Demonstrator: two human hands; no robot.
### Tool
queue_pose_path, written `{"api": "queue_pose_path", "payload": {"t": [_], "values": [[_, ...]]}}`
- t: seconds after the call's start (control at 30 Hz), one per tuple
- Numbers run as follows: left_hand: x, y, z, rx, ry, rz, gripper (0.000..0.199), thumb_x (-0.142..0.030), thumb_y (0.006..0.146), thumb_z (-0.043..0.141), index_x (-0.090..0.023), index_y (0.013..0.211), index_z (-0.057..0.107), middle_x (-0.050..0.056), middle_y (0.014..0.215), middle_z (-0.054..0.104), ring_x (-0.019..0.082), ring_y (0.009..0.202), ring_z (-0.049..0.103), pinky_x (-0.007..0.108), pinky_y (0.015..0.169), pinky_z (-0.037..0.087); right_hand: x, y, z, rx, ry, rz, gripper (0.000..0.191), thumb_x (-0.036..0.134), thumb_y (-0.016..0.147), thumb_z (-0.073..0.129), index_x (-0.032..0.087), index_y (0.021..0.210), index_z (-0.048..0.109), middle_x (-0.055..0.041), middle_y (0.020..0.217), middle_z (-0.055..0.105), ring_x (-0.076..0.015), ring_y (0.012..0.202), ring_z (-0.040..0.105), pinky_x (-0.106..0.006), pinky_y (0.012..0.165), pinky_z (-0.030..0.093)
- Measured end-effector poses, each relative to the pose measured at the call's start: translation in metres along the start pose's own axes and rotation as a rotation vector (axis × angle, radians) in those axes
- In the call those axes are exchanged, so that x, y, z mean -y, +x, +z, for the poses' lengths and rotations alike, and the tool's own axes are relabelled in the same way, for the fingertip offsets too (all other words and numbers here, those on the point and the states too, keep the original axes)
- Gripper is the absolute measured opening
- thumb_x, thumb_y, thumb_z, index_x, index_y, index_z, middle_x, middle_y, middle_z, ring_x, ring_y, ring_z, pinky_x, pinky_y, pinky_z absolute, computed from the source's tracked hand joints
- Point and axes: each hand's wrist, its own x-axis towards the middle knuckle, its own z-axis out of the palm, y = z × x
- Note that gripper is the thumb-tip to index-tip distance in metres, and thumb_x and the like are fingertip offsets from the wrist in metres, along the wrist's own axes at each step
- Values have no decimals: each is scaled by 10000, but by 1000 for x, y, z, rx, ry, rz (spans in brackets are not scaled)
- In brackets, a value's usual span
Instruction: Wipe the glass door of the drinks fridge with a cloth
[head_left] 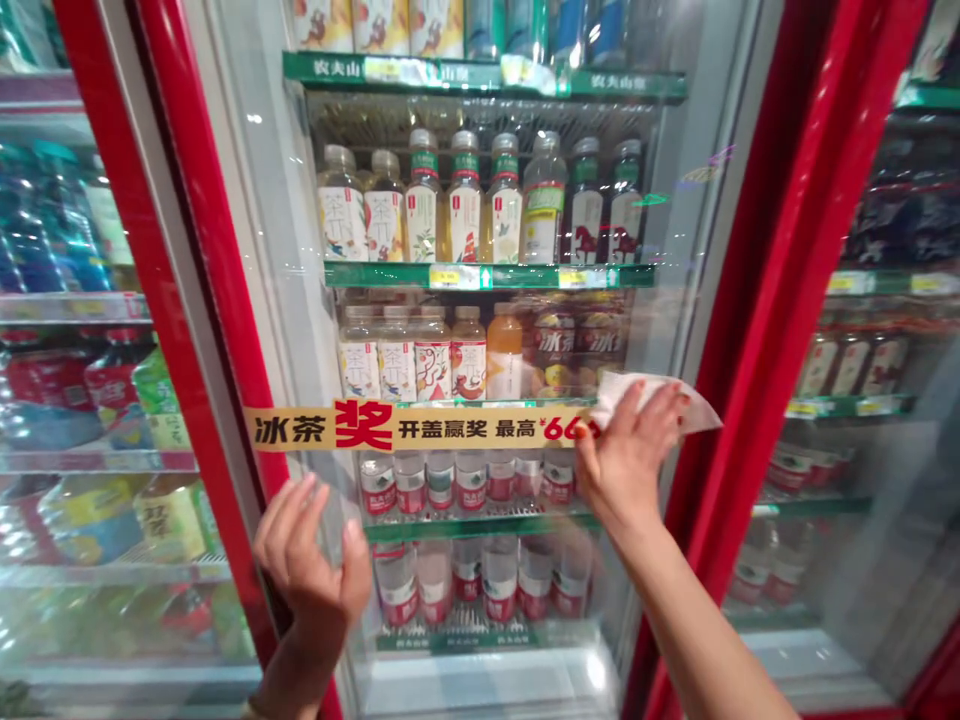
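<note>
Cloth [654, 398] is white and thin, and it lies on the outside of the glass door [300, 200] of a drinks fridge. I cannot tell if it is really cloth or paper. The right hand [626, 460] presses it to the glass with the palm and the spread fingers, so this hand is half open but has hold of it. One corner of the cloth sticks out past the little finger, toward the red door frame [780, 300]. Just below and left of the cloth, a yellow strip [420, 428] with black and red Chinese words runs across the door, and the right thumb is at the end of this strip.

The left hand [307, 570] is lower, near the left edge of the same door, beside a second red frame [180, 250]. Its fingers are open and a little curved, and nothing shows in it. I cannot tell if they touch the glass.

Behind the glass, green shelves [487, 277] carry rows of tea bottles [465, 210] and, lower down, small water bottles [457, 480] with red labels. The next door on the right shows more bottles [851, 365].
</note>
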Motion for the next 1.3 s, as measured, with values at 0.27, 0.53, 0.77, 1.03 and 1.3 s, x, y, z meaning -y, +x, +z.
{"api": "queue_pose_path", "payload": {"t": [0.27, 0.53, 0.77, 1.03, 1.3], "values": [[13, 133, 58, 95, 73, 296, 800, -321, 1029, 631, -362, 1751, 290, 25, 1845, 279, 308, 1735, 186, 599, 1424, 117, -5, 40, -9, 37, -58, -460, 947, 670, 1081, 480, 229, 1800, 50, -141, 1882, 10, -415, 1730, 124, -604, 1310, 379], [22, 133, 62, 192, 133, 261, 835, -330, 1062, 585, -343, 1780, 160, 19, 1862, 161, 255, 1749, 76, 532, 1441, 23, 15, 59, -12, 116, 81, -807, 984, 833, 1043, 357, 247, 1796, 119, -63, 1846, 264, -369, 1681, 284, -574, 1324, 394], [20, 132, 63, 164, 142, 262, 840, -351, 1060, 586, -351, 1781, 154, 3, 1858, 158, 243, 1747, 92, 524, 1446, 35, -22, 172, -37, 83, 7, -521, 878, 708, 1097, 355, 324, 1792, -21, -44, 1883, 28, -425, 1730, 95, -724, 1352, 272], [23, 132, 65, 146, 100, 265, 817, -363, 1064, 578, -357, 1777, 179, -12, 1859, 163, 255, 1747, 104, 528, 1443, 29, 27, 91, -22, 221, 118, -1047, 977, 865, 1020, 381, 318, 1793, 140, -1, 1848, 264, -328, 1671, 325, -528, 1345, 382], [22, 131, 65, 152, 113, 265, 829, -366, 1056, 583, -343, 1778, 176, 11, 1852, 183, 259, 1747, 105, 557, 1439, 61, 8, 205, -39, -34, 16, -325, 851, 696, 1103, 330, 266, 1796, 87, -88, 1882, 18, -460, 1727, 44, -780, 1335, 224]]}}
